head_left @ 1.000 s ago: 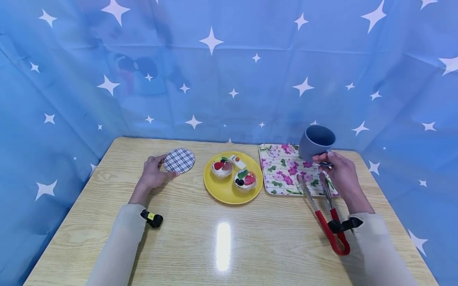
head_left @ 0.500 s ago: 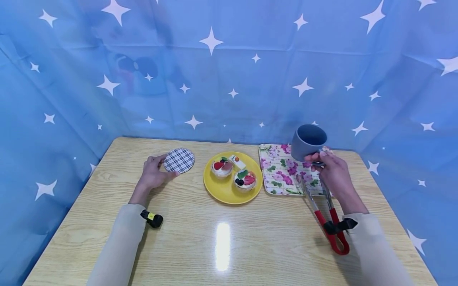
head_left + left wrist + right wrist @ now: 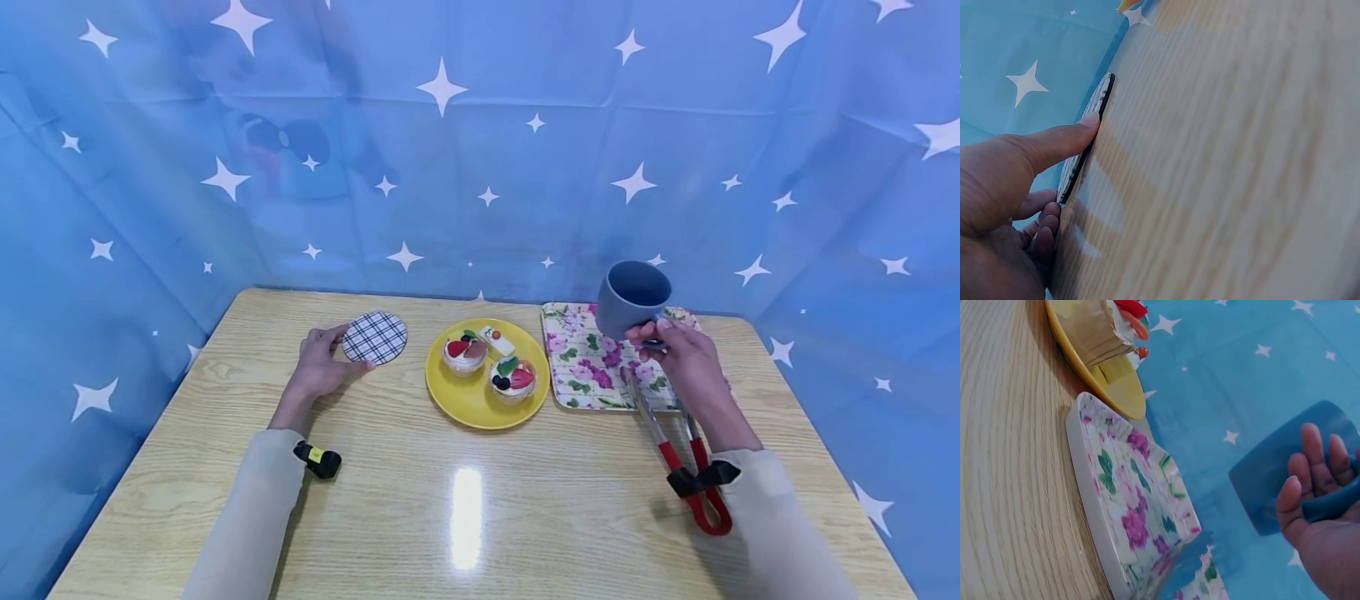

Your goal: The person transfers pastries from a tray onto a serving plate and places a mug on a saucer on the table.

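Observation:
With thumb and fingertips at opposite edges, my left hand (image 3: 321, 364) holds a round plaid coaster (image 3: 375, 337) at the table's back left. The left wrist view shows the coaster (image 3: 1090, 134) edge-on against the wood, thumb on its near rim. My right hand (image 3: 686, 354) grips a blue-grey mug (image 3: 624, 310) by the handle. In the right wrist view the mug (image 3: 1263, 465) is raised above the floral tray (image 3: 1094, 481). Red-handled tongs (image 3: 667, 452) lie below that hand, tips over the tray (image 3: 573, 387), partly hidden by the right wrist.
Between the hands stands a yellow plate (image 3: 450, 400). It bears two fruit-topped cups, the nearer cup (image 3: 513, 382) and the farther cup (image 3: 465, 354), plus a small white cake piece (image 3: 497, 342). A blue star-patterned curtain (image 3: 480, 150) hangs along the table's back edge.
My right hand has moved left with the mug, bringing it more fully over the floral tray. The left hand and coaster stay in place.

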{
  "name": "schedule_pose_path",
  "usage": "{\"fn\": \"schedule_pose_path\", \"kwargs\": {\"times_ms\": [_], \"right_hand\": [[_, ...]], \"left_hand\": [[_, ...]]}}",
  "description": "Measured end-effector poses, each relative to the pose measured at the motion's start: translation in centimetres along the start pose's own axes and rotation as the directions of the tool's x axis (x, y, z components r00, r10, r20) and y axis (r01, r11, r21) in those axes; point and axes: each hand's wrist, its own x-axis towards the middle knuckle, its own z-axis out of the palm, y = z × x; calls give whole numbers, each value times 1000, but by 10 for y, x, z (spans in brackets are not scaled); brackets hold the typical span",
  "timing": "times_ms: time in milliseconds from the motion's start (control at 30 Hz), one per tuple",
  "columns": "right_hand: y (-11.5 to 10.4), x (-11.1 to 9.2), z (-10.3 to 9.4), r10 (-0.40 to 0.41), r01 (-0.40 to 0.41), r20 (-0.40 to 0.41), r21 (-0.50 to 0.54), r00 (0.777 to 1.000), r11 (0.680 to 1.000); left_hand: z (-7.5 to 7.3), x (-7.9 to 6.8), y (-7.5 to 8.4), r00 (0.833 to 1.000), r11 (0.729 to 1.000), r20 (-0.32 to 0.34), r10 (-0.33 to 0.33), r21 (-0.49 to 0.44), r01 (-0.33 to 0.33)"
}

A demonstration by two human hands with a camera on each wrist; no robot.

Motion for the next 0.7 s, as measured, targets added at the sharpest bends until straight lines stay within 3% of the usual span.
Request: {"fn": "schedule_pose_path", "kwargs": {"times_ms": [700], "right_hand": [[-2,5,26,-26,23,56,57,998,998]], "left_hand": [[0,-3,1,1000,1000,-14,19,-10,-19]]}}
